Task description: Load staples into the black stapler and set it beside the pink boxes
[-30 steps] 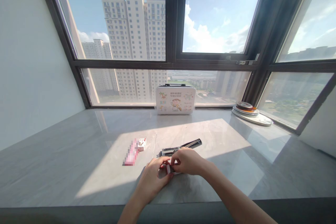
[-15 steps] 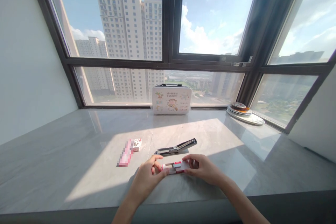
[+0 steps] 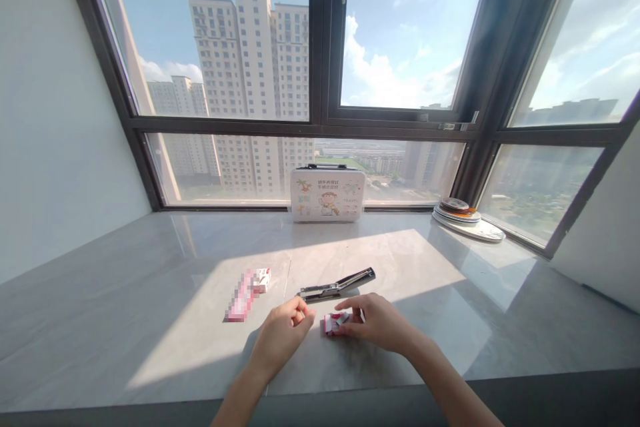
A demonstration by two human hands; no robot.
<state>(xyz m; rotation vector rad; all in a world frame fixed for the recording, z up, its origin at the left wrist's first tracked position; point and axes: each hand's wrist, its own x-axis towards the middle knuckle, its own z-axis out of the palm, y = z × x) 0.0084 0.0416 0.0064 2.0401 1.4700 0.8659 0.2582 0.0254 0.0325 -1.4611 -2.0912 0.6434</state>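
Note:
My right hand [image 3: 379,322] rests on the marble sill [image 3: 150,320], and its fingertips grip a small red and white box [image 3: 333,322] lying there. My left hand [image 3: 283,333] is just left of the box, not touching it. Its fingers are curled, thumb pressed to forefinger, and whatever they pinch is too small to make out. A dark metal stapler [image 3: 337,285] lies opened out flat just beyond both hands.
Left of the stapler lie a second small red and white box [image 3: 262,278] and a blurred pink strip [image 3: 239,298]. A printed tin case [image 3: 327,195] stands against the window. A stack of plates [image 3: 467,219] sits at the far right.
Half a second ago both hands held the box, slid out long between them. Now it looks short in my right hand alone, and my left hand has drawn back with fingers pinched.

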